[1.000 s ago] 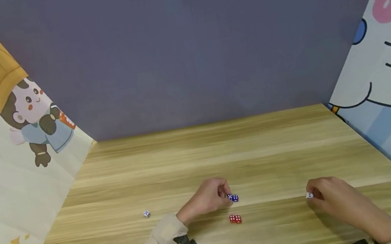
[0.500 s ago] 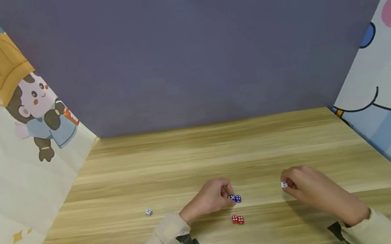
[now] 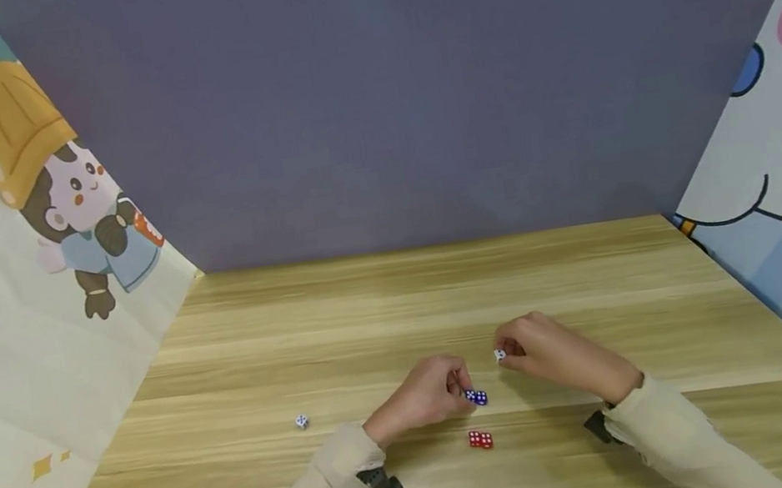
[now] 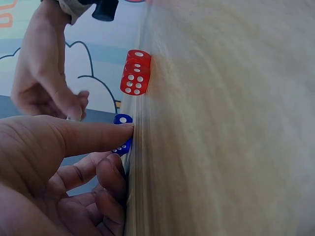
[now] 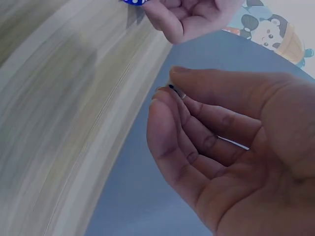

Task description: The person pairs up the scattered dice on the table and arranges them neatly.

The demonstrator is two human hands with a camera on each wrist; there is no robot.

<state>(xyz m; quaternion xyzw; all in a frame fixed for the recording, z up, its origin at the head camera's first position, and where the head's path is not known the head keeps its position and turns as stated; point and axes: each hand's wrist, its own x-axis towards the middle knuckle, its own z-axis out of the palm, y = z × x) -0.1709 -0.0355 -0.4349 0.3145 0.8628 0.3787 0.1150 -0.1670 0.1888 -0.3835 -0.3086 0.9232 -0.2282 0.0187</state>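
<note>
On the wooden tabletop point(image 3: 371, 314), blue dice point(image 3: 477, 397) are pinched by the left hand point(image 3: 424, 395); a white die point(image 3: 500, 355) is pinched by the right hand point(image 3: 551, 351) just beside it.

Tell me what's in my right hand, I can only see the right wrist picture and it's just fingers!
Observer: Your right hand pinches a small white die; the head view shows it lifted above the table.
Operator: What's my other hand doing?
Observer: Your left hand holds two blue dice in a stack against the wood, one on the other, as the left wrist view shows.
Operator: Are there more dice?
Observer: Yes. Two red dice sit stacked nearer you, and another white die lies alone off to the left.
</note>
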